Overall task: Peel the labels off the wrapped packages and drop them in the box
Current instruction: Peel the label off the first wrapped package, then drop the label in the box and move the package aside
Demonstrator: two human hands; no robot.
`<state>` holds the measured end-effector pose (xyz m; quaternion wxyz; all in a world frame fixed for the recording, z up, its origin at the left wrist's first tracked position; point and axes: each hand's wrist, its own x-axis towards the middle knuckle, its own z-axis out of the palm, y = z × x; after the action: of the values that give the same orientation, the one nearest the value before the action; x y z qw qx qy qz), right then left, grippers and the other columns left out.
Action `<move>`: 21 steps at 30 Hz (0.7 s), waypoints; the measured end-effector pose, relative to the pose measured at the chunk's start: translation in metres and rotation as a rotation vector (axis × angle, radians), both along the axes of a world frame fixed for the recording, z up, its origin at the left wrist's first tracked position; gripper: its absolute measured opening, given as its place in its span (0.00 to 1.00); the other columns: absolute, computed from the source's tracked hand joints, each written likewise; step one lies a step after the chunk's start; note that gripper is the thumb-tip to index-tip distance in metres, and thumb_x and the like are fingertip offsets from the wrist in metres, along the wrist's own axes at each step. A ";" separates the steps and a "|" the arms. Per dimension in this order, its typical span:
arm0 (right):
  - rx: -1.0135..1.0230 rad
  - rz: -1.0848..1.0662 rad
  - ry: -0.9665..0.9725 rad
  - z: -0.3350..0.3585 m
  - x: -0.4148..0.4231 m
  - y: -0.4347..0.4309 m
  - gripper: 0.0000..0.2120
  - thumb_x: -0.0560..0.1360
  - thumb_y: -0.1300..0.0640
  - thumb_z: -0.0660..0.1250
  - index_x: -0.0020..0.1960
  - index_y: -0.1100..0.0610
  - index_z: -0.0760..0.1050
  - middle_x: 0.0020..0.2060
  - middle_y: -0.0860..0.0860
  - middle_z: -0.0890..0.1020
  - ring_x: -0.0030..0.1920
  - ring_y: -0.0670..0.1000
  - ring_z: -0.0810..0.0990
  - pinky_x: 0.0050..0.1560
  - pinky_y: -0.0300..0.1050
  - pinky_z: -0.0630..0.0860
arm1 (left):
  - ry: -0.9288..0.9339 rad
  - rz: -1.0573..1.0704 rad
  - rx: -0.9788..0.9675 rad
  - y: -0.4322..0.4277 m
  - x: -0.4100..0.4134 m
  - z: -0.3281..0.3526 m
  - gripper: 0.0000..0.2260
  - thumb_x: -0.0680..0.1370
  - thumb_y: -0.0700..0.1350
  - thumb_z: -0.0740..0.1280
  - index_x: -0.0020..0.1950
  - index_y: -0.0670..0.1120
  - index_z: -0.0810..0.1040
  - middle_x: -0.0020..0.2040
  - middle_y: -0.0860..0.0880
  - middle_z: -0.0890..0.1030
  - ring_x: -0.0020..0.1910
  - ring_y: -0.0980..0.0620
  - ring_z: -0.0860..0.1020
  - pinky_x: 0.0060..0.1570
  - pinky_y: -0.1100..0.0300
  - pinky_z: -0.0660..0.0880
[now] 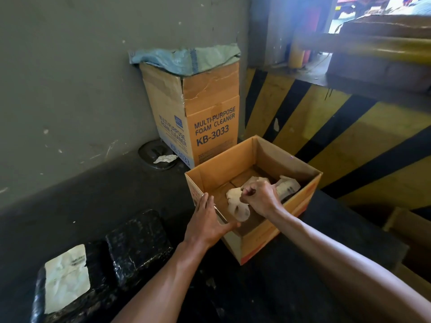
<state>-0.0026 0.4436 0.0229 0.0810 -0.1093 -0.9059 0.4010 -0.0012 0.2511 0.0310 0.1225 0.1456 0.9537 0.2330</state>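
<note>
An open cardboard box (pixel 235 164) stands on the dark surface in the middle of the view. My left hand (pixel 207 222) grips the box's near left wall, fingers over the rim. Over the box, my right hand (pixel 258 197) pinches a crumpled white label (pixel 238 206) that hangs down inside. More peeled labels (pixel 288 186) lie at the box's right end. At lower left are two packages wrapped in black film: the nearer one (pixel 67 285) carries a white label (pixel 66 277), the farther one (pixel 138 243) shows none.
A tall "Multi-Purpose Foam Cleaner" carton (pixel 210 122) with a blue sack over its top stands behind the box against the grey wall. A black round lid with a paper scrap (pixel 161 158) lies beside it. Yellow-and-black striped wall (pixel 338 127) rises at right.
</note>
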 end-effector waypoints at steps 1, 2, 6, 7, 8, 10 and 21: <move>-0.021 -0.011 -0.021 0.000 0.001 0.000 0.07 0.72 0.66 0.75 0.39 0.56 0.82 0.42 0.50 0.84 0.43 0.44 0.83 0.35 0.31 0.78 | -0.003 -0.001 0.001 0.000 0.001 0.001 0.57 0.66 0.73 0.70 0.82 0.44 0.48 0.83 0.48 0.47 0.81 0.50 0.47 0.75 0.49 0.58; -0.046 -0.022 -0.040 -0.001 0.002 0.001 0.05 0.72 0.67 0.75 0.41 0.59 0.83 0.42 0.50 0.83 0.42 0.43 0.82 0.34 0.29 0.76 | -0.003 -0.002 0.003 0.000 0.002 0.001 0.57 0.66 0.73 0.69 0.82 0.44 0.48 0.83 0.48 0.47 0.81 0.50 0.47 0.75 0.50 0.58; -0.046 -0.038 -0.044 0.001 0.007 0.002 0.03 0.73 0.63 0.76 0.42 0.58 0.83 0.43 0.48 0.83 0.43 0.44 0.82 0.33 0.32 0.76 | 0.018 -0.005 0.006 -0.001 0.002 -0.001 0.56 0.67 0.72 0.69 0.82 0.44 0.48 0.83 0.49 0.47 0.81 0.51 0.47 0.76 0.51 0.58; -0.050 -0.048 -0.046 0.000 0.007 0.002 0.03 0.72 0.62 0.76 0.41 0.57 0.83 0.43 0.48 0.83 0.43 0.45 0.83 0.33 0.34 0.77 | 0.019 -0.004 0.006 -0.001 0.001 -0.001 0.55 0.67 0.71 0.70 0.82 0.44 0.48 0.83 0.49 0.47 0.81 0.51 0.47 0.75 0.51 0.58; -0.050 -0.060 -0.057 0.000 0.008 0.003 0.04 0.71 0.60 0.77 0.41 0.55 0.82 0.43 0.48 0.83 0.42 0.45 0.83 0.33 0.36 0.79 | 0.019 -0.001 0.006 -0.001 0.001 -0.002 0.55 0.68 0.71 0.71 0.82 0.44 0.48 0.83 0.49 0.47 0.81 0.51 0.47 0.75 0.50 0.58; -0.027 -0.068 -0.059 -0.001 0.010 0.003 0.06 0.70 0.57 0.78 0.44 0.54 0.82 0.45 0.48 0.82 0.42 0.46 0.83 0.35 0.42 0.83 | 0.018 -0.001 0.006 -0.002 0.000 -0.003 0.55 0.67 0.71 0.71 0.82 0.45 0.48 0.83 0.50 0.47 0.81 0.51 0.48 0.75 0.50 0.59; 0.036 -0.042 -0.132 0.007 0.017 0.003 0.20 0.70 0.45 0.76 0.56 0.55 0.78 0.51 0.50 0.81 0.44 0.48 0.81 0.34 0.37 0.75 | 0.077 0.069 0.139 -0.024 -0.004 0.004 0.48 0.70 0.66 0.72 0.81 0.46 0.54 0.81 0.48 0.58 0.79 0.49 0.58 0.75 0.50 0.62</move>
<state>0.0141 0.4470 0.0301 0.0314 -0.1532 -0.9139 0.3745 -0.0049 0.2270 0.0355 0.0674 0.1295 0.9437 0.2967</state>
